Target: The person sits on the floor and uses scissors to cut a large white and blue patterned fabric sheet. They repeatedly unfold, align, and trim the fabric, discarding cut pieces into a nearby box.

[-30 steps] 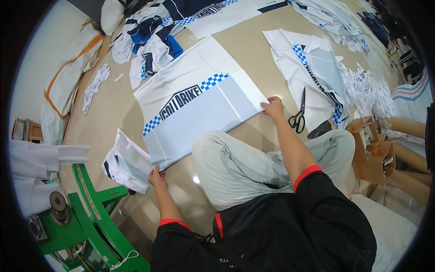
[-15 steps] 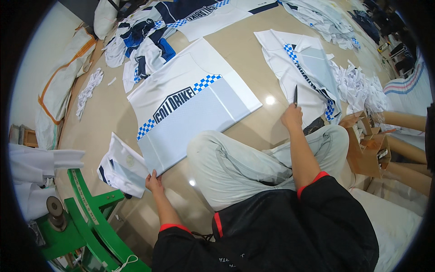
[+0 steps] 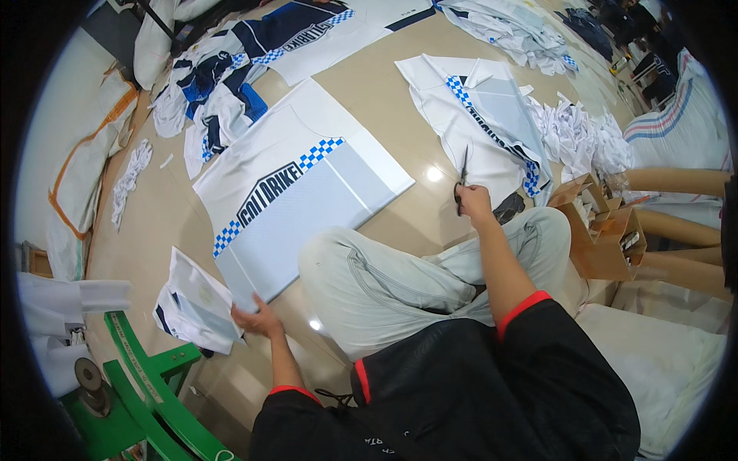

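Observation:
A white and pale grey fabric panel (image 3: 300,207) with a blue checked band lies flat on the floor before my crossed legs. At its near left corner is my left hand (image 3: 260,318), fingers apart and a little blurred; whether it touches the cloth I cannot tell. A smaller white cloth piece (image 3: 196,303) with dark trim lies just left of that hand. My right hand (image 3: 475,203) grips dark-handled scissors (image 3: 463,178), blades pointing away from me. Beyond the scissors, to the right, rests another white and grey checked panel (image 3: 484,115), partly folded.
Heaped garments (image 3: 207,92) lie at the far left, and white scraps (image 3: 576,134) at the right. A cardboard box (image 3: 607,242) stands beside my right knee, near cardboard tubes (image 3: 676,227). Green machine framing (image 3: 142,369) occupies the near left. White sacks (image 3: 676,115) line the right side.
My left hand has loosened from the panel's corner and its fingers have spread. My right hand has turned the scissors, so the handle loops now show. The whole view has shifted slightly.

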`<state>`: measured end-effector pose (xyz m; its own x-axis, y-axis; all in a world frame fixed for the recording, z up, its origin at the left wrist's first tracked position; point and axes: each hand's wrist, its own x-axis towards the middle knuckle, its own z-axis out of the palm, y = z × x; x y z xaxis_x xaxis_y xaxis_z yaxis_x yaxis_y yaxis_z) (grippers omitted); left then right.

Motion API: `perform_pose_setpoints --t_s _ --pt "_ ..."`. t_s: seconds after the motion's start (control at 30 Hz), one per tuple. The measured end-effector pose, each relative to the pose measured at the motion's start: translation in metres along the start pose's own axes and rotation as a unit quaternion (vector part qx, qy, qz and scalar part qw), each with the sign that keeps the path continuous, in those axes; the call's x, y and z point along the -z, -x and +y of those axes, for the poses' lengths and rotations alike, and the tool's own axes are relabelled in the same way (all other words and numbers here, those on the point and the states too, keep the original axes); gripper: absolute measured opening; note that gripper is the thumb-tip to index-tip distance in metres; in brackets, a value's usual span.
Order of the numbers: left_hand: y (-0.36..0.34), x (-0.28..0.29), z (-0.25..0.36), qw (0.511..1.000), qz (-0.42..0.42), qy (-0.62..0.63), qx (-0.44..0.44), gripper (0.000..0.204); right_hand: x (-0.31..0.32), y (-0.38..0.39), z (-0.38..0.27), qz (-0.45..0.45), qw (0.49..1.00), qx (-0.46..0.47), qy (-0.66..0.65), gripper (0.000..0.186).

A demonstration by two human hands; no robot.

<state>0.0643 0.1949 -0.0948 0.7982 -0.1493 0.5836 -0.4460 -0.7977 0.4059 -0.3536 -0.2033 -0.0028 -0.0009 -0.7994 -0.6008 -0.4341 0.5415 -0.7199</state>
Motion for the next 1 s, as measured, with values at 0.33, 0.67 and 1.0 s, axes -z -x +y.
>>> perform_pose_setpoints --t_s 0.33,0.67,1.0 --pt "0.042 0.001 0.077 0.951 -0.287 -0.072 -0.093 0.078 0.001 0.095 0.017 -0.301 0.928 -0.186 -0.114 0.044" --pt "0.037 0.000 0.082 0.937 -0.328 -0.079 -0.089 0.069 -0.024 0.072 -0.011 -0.424 0.889 -0.070 0.155 0.072" --pt "0.038 0.000 0.082 0.940 -0.317 -0.085 -0.097 0.071 -0.025 0.050 0.007 -0.309 0.946 -0.064 0.075 0.063"
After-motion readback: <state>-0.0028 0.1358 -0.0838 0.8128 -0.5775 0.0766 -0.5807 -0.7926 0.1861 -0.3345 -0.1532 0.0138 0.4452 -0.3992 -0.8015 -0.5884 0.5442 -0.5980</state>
